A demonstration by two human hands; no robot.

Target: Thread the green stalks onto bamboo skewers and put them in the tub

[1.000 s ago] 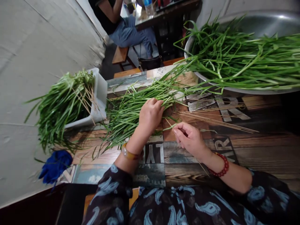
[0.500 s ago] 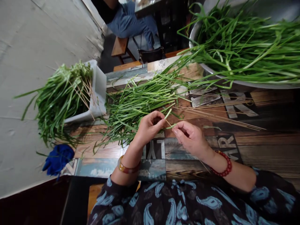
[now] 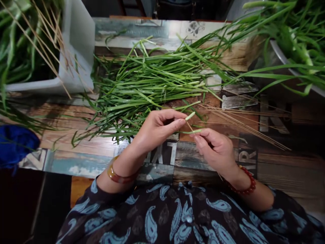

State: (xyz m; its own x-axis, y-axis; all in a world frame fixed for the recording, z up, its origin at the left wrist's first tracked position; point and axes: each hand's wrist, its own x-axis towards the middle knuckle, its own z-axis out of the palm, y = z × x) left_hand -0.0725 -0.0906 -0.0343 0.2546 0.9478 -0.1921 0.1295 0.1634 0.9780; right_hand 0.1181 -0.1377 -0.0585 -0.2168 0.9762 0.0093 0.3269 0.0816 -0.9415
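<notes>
My left hand (image 3: 158,130) is closed in a pinch on a garlic chive (image 3: 190,116), whose pale cut end pokes out past the fingertips. Between the two hands runs a thin bamboo skewer (image 3: 189,125), tip toward the left fingers. My right hand (image 3: 217,149) grips this skewer between thumb and forefinger; its rear end shows below the palm. A green strand also lies across the skewer at the right fingertips. Just beyond my hands spreads a pile of garlic chives (image 3: 157,83). Loose bamboo skewers (image 3: 250,130) lie to the right of it.
At left stands a white plastic tub (image 3: 78,51) holding greens with skewers through them. A blue cloth or glove (image 3: 16,145) lies near the table's left edge. A metal basin (image 3: 281,54) heaped with long chives stands at right. The table (image 3: 83,162) has a printed wood pattern.
My view has shifted closer to the table, and the seated person beyond it has left the frame. Both hands keep nearly the same hold on chive and skewer.
</notes>
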